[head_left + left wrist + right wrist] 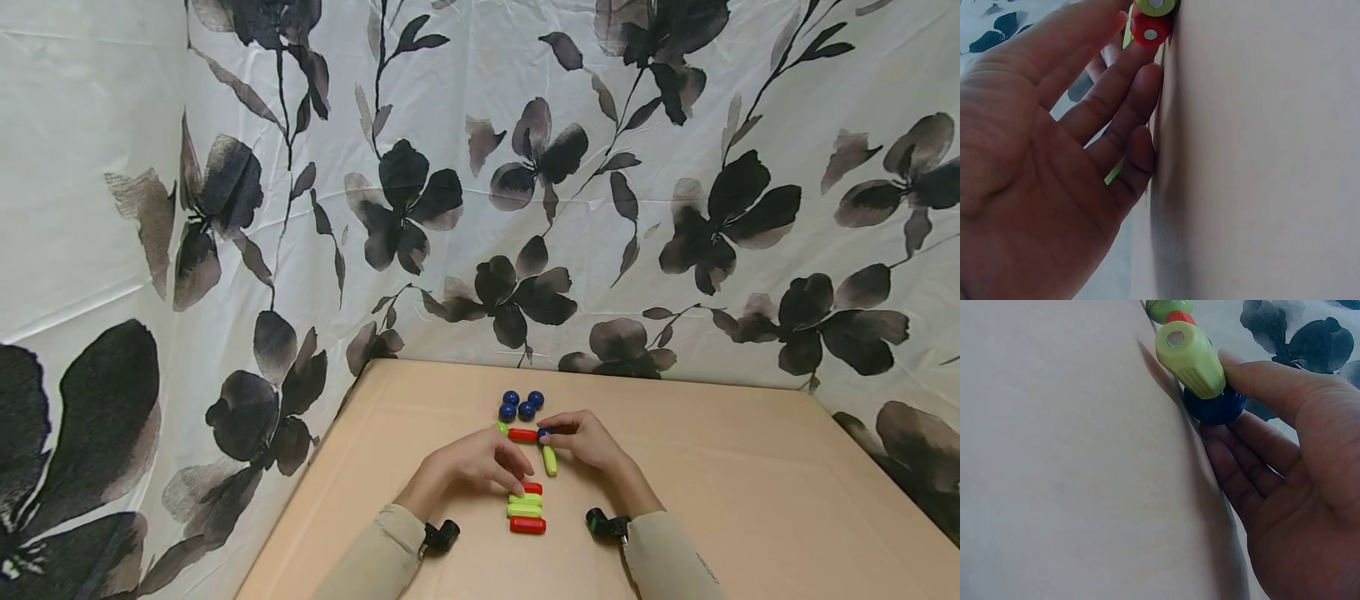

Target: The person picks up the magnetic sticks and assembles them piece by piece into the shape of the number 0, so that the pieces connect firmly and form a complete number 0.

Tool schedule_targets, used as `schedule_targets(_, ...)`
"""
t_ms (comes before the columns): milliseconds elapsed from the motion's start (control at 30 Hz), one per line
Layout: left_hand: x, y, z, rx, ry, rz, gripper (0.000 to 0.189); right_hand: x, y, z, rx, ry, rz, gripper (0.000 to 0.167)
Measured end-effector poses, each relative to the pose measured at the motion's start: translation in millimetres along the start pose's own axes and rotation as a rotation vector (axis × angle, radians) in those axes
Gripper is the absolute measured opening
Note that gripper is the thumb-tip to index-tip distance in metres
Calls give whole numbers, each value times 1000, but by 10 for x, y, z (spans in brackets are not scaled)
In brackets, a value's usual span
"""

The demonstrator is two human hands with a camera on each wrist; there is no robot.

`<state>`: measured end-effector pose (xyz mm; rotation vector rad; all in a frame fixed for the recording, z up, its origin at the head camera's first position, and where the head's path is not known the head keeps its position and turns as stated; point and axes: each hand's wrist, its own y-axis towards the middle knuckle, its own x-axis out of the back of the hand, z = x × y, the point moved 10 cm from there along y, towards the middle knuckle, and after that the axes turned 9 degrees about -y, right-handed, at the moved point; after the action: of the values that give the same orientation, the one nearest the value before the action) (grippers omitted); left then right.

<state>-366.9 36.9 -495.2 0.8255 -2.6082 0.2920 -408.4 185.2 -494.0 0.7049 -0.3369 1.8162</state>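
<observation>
My right hand (pixel 588 439) pinches a dark blue ball (pixel 1216 407) between thumb and fingers. Joined to it are a red rod (pixel 522 435) on the left and a yellow-green rod (pixel 551 461) pointing toward me. Another yellow-green rod (pixel 502 427) lies at the red rod's far end. My left hand (pixel 480 458) reaches over the far end of a row of rods, fingers loosely bent around a red rod (pixel 1150 32). Its thumb tip appears apart from that rod; fingertip contact is partly hidden. Beside it lie yellow-green rods (pixel 525 511), then a nearer red rod (pixel 528 526).
Several dark blue balls (pixel 527 410) sit together beyond the hands. The tan table (pixel 750 500) ends at a white cloth (pixel 465 225) with dark flowers behind and to the left. Black wrist cameras (pixel 441 536) are strapped over both sleeves.
</observation>
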Motion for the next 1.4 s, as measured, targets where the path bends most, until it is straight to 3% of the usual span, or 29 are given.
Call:
schedule_targets(467,-66,6,-8,37,-16,19,25,-1,34,-133,5,23,-13,30)
schedule_targets(967,-21,7,-17,47,4,-36,28,10,50,-127,12,-12,-9,28)
schedule_targets(1067,29,-3,-5,40,-31,-71,27,6,51,-118,19,-14,-3,28)
schedule_targets(1200,122,-13,-10,1,-149,-114,23,5,48,-103,28,-5,-1,28)
schedule_targets(1400,144,-15,-88,-81,-288,-60,20,11,40,-96,23,0,-2,29)
